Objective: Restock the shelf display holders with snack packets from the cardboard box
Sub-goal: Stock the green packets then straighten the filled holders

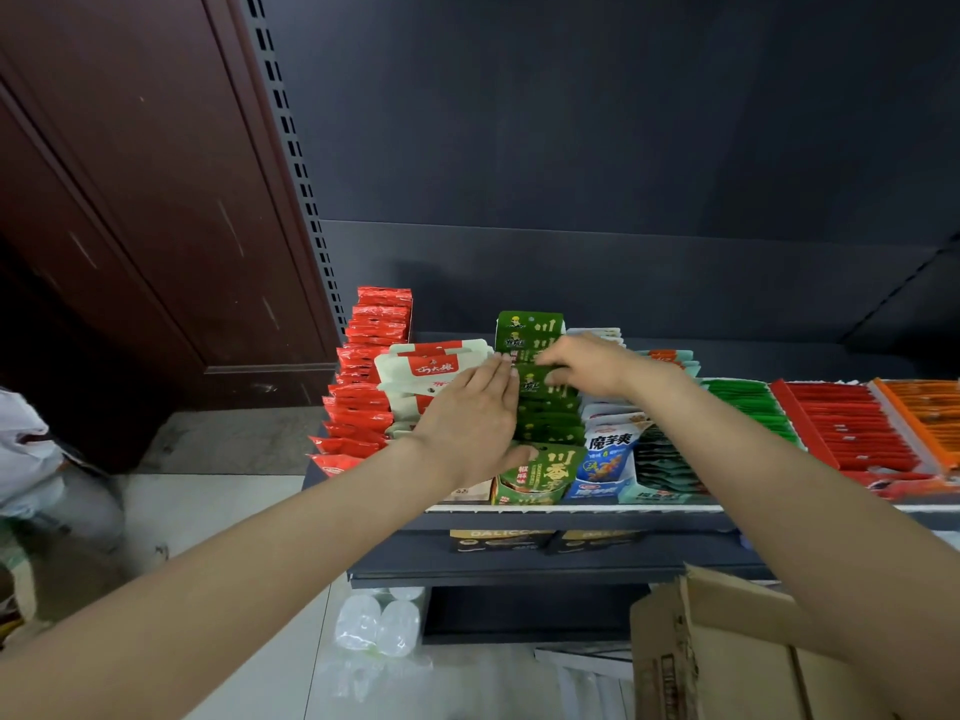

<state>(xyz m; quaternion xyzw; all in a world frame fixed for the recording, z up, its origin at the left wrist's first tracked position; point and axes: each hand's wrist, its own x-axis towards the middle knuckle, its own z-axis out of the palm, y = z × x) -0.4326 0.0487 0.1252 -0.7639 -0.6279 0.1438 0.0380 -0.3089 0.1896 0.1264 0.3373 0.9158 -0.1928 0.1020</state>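
While the left hand [467, 418] lies flat against green packets [545, 407] in their holder [527, 491] mid-frame, the right hand [587, 366] pinches one; the cardboard box [727, 652], lower right, is cropped.

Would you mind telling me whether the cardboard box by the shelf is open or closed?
Open: the cardboard box at lower right has its flaps standing up and apart. Its contents cannot be seen from here.

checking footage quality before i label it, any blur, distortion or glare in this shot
Head view: wide-angle bend curves the shelf edge and stretches both forearms; the green packets under the left hand and right hand are fairly sharp; the cardboard box and floor are soft; dark back panel, no strong glare.
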